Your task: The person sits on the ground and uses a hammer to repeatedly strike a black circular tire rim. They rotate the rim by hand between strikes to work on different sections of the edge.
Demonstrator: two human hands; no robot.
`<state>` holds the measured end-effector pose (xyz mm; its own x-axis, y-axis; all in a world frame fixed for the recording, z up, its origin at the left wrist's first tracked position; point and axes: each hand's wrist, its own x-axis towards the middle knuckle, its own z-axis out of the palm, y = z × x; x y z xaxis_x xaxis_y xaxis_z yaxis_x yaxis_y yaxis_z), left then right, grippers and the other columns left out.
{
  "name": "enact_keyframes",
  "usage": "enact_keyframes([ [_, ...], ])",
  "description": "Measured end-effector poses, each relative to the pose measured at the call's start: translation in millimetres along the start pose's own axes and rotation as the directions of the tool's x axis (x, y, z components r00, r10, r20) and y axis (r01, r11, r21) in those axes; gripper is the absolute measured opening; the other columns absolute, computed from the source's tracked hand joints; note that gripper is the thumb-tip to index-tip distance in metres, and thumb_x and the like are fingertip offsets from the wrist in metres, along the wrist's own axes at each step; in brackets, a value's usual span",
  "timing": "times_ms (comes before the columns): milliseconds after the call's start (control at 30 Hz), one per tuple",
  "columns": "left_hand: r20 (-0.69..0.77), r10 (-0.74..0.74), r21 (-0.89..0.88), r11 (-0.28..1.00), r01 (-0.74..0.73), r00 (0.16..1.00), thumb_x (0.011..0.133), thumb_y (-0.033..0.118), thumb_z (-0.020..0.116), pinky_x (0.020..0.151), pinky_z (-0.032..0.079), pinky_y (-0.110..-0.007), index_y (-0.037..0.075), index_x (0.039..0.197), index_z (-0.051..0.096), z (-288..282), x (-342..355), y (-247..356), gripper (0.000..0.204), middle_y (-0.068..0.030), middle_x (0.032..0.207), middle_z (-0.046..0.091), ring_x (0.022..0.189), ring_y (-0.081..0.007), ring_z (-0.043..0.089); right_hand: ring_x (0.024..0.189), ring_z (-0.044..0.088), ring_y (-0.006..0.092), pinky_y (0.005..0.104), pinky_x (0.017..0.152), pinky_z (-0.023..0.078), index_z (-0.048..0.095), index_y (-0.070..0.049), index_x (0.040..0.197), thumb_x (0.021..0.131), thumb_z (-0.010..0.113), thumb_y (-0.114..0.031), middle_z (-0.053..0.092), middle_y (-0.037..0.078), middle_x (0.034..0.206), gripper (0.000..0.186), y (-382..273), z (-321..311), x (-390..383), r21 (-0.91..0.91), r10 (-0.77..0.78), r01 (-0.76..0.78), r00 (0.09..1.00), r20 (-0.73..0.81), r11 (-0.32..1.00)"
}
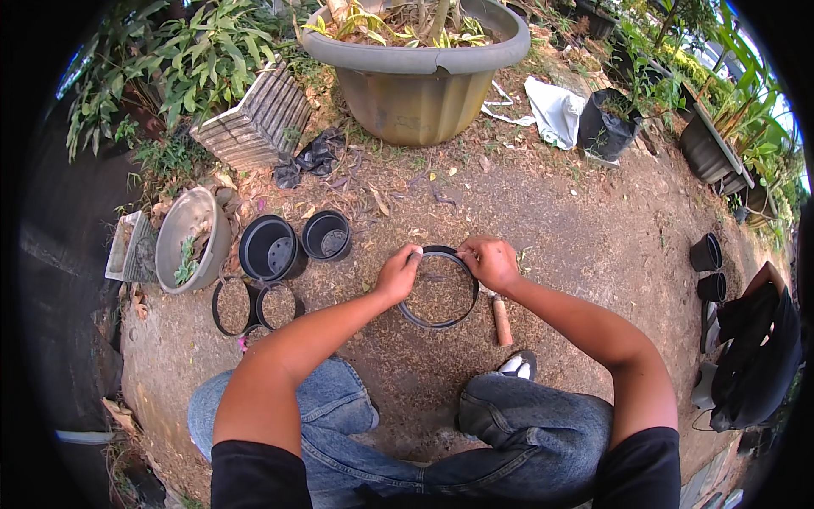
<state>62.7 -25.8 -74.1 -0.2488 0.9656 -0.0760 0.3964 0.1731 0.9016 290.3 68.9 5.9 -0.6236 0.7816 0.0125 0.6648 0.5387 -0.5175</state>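
Between my knees is a round black plant pot [438,325], seen from above, with brown, soil-like material inside its rim. My left hand [398,273] grips the rim at the upper left, thumb on top. At the upper right, the fingers of my right hand [491,261] are closed on the same rim. A trowel with a wooden handle [503,322] lies on the ground just right of the pot, its blade partly hidden by the pot and my right hand.
Two empty black pots [270,248] and two brown-filled ones [229,307] stand at the left, beside a wide grey bowl planter [193,242]. A large planter [415,97] rises ahead. At the right are two small pots [705,253] and another person in dark clothing [755,356].
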Motion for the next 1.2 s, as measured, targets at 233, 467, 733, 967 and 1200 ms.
enact_keyframes([
  [233, -0.008, -0.075, -0.470, 0.880, 0.062, 0.997, 0.115, 0.041, 0.041, 0.099, 0.047, -0.034, 0.001, 0.121, 0.070, 5, 3, -16, 0.050, -0.0087, 0.111, 0.074, 0.104, -0.0194, 0.066, 0.102, 0.072, 0.0284, 0.0434, 0.089, 0.058, 0.078, -0.018, 0.112, 0.092, 0.074, -0.022, 0.074, 0.005, 0.110, 0.020, 6, 5, 17, -0.067, -0.365, 0.368, 0.929, 0.054, 0.927],
  [467, 0.064, -0.156, -0.564, 0.809, 0.165, 0.986, 0.114, 0.051, 0.041, 0.103, 0.047, -0.035, 0.000, 0.122, 0.071, 5, 6, -24, 0.059, -0.0083, 0.116, 0.073, 0.108, -0.0189, 0.066, 0.108, 0.072, 0.0270, 0.0426, 0.089, 0.059, 0.080, -0.031, 0.113, 0.087, 0.076, -0.023, 0.075, 0.004, 0.111, 0.027, -29, 24, 44, -0.078, -0.458, 0.518, 0.810, 0.366, 0.852],
  [733, 0.138, -0.210, -0.593, 0.765, 0.251, 0.968, 0.112, 0.055, 0.041, 0.110, 0.040, -0.035, 0.002, 0.131, 0.066, 6, 8, -29, 0.061, -0.0100, 0.125, 0.068, 0.120, -0.0186, 0.059, 0.109, 0.072, 0.0262, 0.0421, 0.090, 0.060, 0.079, -0.040, 0.119, 0.092, 0.062, -0.015, 0.073, 0.000, 0.121, 0.040, -50, 41, 66, -0.191, -0.484, 0.684, 0.659, 0.576, 0.704],
  [967, 0.021, -0.172, -0.452, 0.877, 0.163, 0.985, 0.114, 0.053, 0.039, 0.109, 0.040, -0.035, 0.001, 0.129, 0.067, 7, 3, -13, 0.061, -0.0092, 0.124, 0.068, 0.117, -0.0182, 0.060, 0.102, 0.073, 0.0256, 0.0422, 0.081, 0.060, 0.078, -0.023, 0.096, 0.089, 0.062, -0.016, 0.074, 0.002, 0.104, 0.019, -37, 43, 66, -0.325, -0.476, 0.658, 0.732, 0.487, 0.680],
  [1200, 0.107, -0.164, -0.499, 0.844, 0.196, 0.981, 0.114, 0.052, 0.038, 0.109, 0.043, -0.035, 0.002, 0.126, 0.068, 3, 6, -28, 0.060, -0.0090, 0.121, 0.071, 0.115, -0.0193, 0.062, 0.097, 0.071, 0.0253, 0.0424, 0.079, 0.058, 0.075, -0.015, 0.095, 0.088, 0.067, -0.021, 0.074, 0.003, 0.096, 0.012, -2, 2, 53, -0.293, -0.556, 0.545, 0.829, 0.051, 0.786],
])
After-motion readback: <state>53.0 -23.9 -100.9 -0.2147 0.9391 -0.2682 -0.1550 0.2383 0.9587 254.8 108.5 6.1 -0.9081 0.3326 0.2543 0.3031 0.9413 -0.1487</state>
